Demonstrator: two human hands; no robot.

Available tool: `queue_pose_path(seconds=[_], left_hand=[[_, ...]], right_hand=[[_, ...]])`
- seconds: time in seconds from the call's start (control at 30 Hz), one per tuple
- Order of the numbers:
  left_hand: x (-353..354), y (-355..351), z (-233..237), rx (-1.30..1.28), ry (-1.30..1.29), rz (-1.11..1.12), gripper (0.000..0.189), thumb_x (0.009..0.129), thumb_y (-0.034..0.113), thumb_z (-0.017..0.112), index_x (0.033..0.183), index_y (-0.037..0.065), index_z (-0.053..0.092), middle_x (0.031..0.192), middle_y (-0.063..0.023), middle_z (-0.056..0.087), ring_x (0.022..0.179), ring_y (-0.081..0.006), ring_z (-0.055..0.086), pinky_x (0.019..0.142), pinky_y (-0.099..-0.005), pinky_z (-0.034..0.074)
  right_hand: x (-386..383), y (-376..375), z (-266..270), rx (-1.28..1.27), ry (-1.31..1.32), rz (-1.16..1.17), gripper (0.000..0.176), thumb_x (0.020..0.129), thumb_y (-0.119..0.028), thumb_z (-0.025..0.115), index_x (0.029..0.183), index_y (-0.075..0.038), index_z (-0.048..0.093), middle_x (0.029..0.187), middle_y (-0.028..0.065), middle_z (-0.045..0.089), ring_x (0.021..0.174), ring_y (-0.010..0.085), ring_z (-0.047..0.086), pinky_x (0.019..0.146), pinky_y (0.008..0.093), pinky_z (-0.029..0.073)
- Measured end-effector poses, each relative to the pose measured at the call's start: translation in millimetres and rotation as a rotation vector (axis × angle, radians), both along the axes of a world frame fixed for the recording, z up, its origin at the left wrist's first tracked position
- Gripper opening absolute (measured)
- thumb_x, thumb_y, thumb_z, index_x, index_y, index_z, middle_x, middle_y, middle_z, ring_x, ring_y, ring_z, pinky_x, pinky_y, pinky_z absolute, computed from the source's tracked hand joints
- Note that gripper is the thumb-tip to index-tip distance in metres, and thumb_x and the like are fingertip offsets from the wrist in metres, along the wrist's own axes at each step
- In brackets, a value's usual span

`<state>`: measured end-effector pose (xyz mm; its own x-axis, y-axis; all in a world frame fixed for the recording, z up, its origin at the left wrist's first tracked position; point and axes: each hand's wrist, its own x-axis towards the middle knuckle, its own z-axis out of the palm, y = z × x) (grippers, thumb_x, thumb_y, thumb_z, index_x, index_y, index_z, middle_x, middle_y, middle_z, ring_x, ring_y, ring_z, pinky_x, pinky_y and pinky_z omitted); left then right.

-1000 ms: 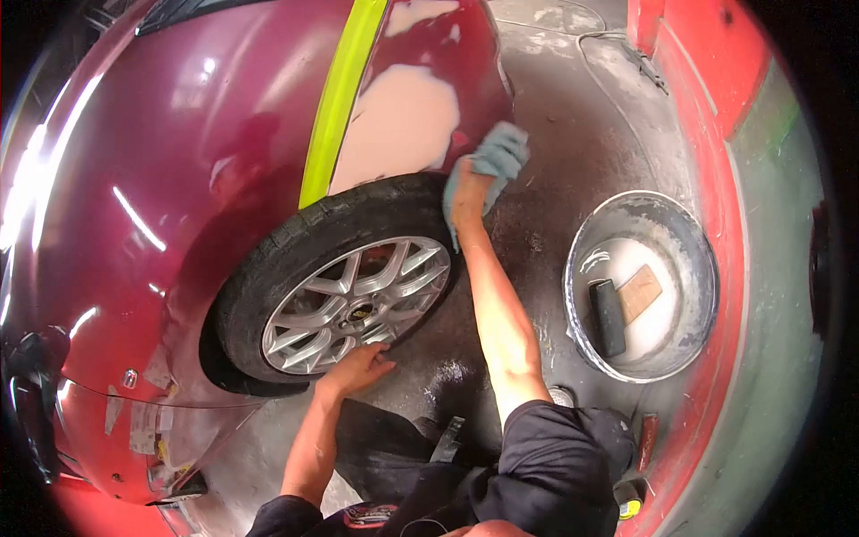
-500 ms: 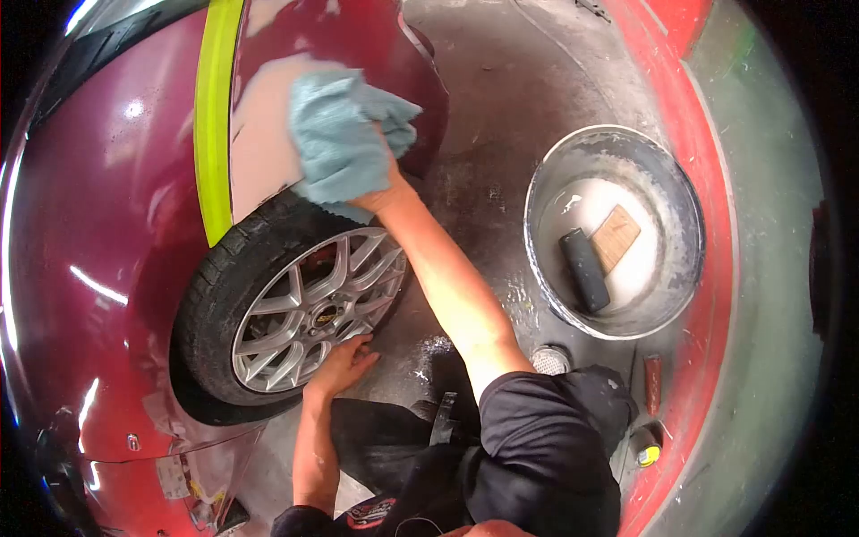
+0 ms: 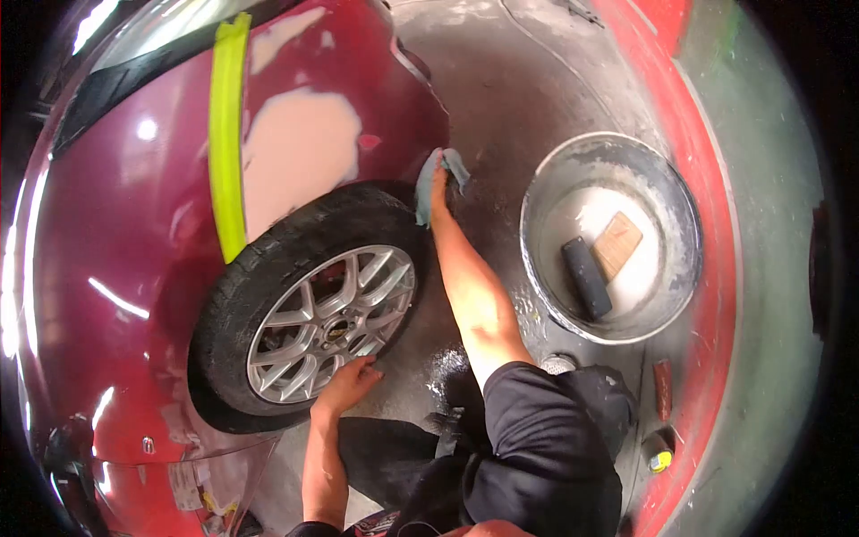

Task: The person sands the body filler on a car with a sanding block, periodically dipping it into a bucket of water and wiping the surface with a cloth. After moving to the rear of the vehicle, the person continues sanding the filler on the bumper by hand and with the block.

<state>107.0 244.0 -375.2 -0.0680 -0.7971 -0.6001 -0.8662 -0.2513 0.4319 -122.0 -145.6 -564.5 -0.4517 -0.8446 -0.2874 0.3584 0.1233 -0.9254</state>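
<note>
My right hand (image 3: 438, 183) grips a blue-grey cloth (image 3: 425, 190) at the edge of the dark red car fender (image 3: 394, 107), beyond the wheel. Most of its fingers are hidden by the cloth. A pale, sanded filler patch (image 3: 300, 139) shows on the fender above the tyre (image 3: 219, 309), bordered on the left by a strip of yellow-green masking tape (image 3: 229, 134). At the lower edge of the silver wheel rim (image 3: 309, 313), my left hand (image 3: 347, 387) hovers with loosely bent fingers and holds nothing.
A large bucket (image 3: 534, 259) on my right contains whitish liquid, a black sanding block (image 3: 586, 277) and a tan rectangular block (image 3: 617, 246). A red-handled tool (image 3: 662, 389) and a dark, yellow-ended item (image 3: 660, 452) lie near the red floor stripe (image 3: 716, 358).
My right hand has swept the cloth rightward off the filler patch to the fender's edge, uncovering the patch. The left hand stays by the rim. The view has shifted slightly.
</note>
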Motion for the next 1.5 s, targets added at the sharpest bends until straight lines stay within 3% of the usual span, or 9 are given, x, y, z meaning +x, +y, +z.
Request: queue_pose_path(seconds=[0.1,0.27,0.4,0.53,0.93,1.0,1.13,1.27,1.5], left_hand=[[1.6,7.8,10.4,-0.015,-0.029,0.011,0.057,0.098,0.036,0.076,0.143,0.004,0.062,0.113,-0.0164,0.076,0.105,-0.028,0.073,0.091,-0.0391,0.056],[25.3,21.4,-8.7,-0.038,-0.076,-0.042,0.057,0.097,0.037,0.076,0.14,0.002,0.063,0.108,-0.0191,0.076,0.102,-0.0293,0.075,0.088,-0.0399,0.057],[14.3,10.7,-0.1,-0.037,-0.019,-0.051,0.056,0.098,0.037,0.074,0.137,-0.001,0.064,0.11,-0.0206,0.077,0.099,-0.0289,0.076,0.086,-0.0406,0.057],[12.3,10.4,-2.0,-0.049,-0.081,-0.088,0.055,0.098,0.038,0.073,0.137,-0.001,0.064,0.11,-0.0222,0.077,0.099,-0.0309,0.077,0.087,-0.0408,0.058],[20.1,24.3,-4.2,-0.053,-0.064,0.025,0.055,0.097,0.037,0.075,0.14,0.003,0.064,0.107,-0.0179,0.077,0.098,-0.0266,0.075,0.087,-0.0386,0.057],[36.1,30.2,-9.8,0.014,-0.083,0.056,0.056,0.098,0.037,0.075,0.141,0.004,0.063,0.107,-0.0156,0.077,0.098,-0.0242,0.073,0.088,-0.0374,0.055],[56.3,37.4,-17.9,0.063,-0.06,0.092,0.058,0.098,0.039,0.075,0.143,0.005,0.062,0.107,-0.013,0.076,0.1,-0.0218,0.072,0.09,-0.0358,0.054],[61.9,44.3,-21.5,-0.033,-0.056,0.063,0.054,0.1,0.04,0.074,0.137,0.0,0.065,0.098,-0.0091,0.074,0.09,-0.0171,0.068,0.083,-0.0337,0.054],[51.0,33.1,-24.9,-0.064,0.018,0.014,0.055,0.1,0.04,0.074,0.141,0.005,0.063,0.103,-0.0106,0.075,0.094,-0.0195,0.07,0.085,-0.0362,0.055]], right_hand=[[-21.2,-10.5,82.1,-0.177,0.252,0.025,0.093,0.105,-0.075,0.032,0.105,0.009,0.072,0.115,0.0318,0.072,0.116,0.0476,0.065,0.106,0.0475,0.046],[-7.3,-8.8,274.2,-0.723,0.722,-0.297,0.063,0.103,-0.052,0.058,0.134,0.002,0.062,0.138,0.0269,0.063,0.13,0.0461,0.058,0.118,0.0687,0.027],[29.4,57.9,354.8,-0.871,0.881,-0.393,0.056,0.107,-0.047,0.054,0.082,-0.002,0.076,0.084,0.0223,0.074,0.097,0.0401,0.07,0.095,0.0612,0.041],[63.4,129.1,339.0,-0.953,0.801,-0.173,0.041,0.097,-0.036,0.068,0.116,0.0,0.074,0.126,0.0249,0.069,0.13,0.043,0.059,0.116,0.0616,0.037],[20.2,43.3,353.4,-0.834,0.738,-0.167,0.054,0.104,-0.047,0.058,0.12,0.002,0.073,0.134,0.0272,0.066,0.127,0.0458,0.06,0.115,0.0578,0.04],[12.2,12.4,315.2,-0.764,0.739,-0.354,0.058,0.106,-0.051,0.053,0.119,0.001,0.073,0.133,0.0281,0.067,0.125,0.0459,0.061,0.113,0.0574,0.041],[-37.1,-8.8,197.2,-0.349,0.341,0.175,0.067,0.111,-0.055,0.043,0.137,0.004,0.062,0.13,0.0278,0.069,0.123,0.0424,0.064,0.107,0.0429,0.047],[11.3,-50.0,37.4,-0.088,0.106,-0.306,0.069,0.112,-0.056,0.037,0.136,0.003,0.065,0.135,0.0294,0.067,0.128,0.048,0.061,0.107,0.051,0.046],[-6.5,-2.7,172.7,-0.396,0.453,-0.143,0.068,0.108,-0.059,0.045,0.141,-0.002,0.062,0.138,0.0274,0.065,0.128,0.0493,0.059,0.112,0.0652,0.037]])
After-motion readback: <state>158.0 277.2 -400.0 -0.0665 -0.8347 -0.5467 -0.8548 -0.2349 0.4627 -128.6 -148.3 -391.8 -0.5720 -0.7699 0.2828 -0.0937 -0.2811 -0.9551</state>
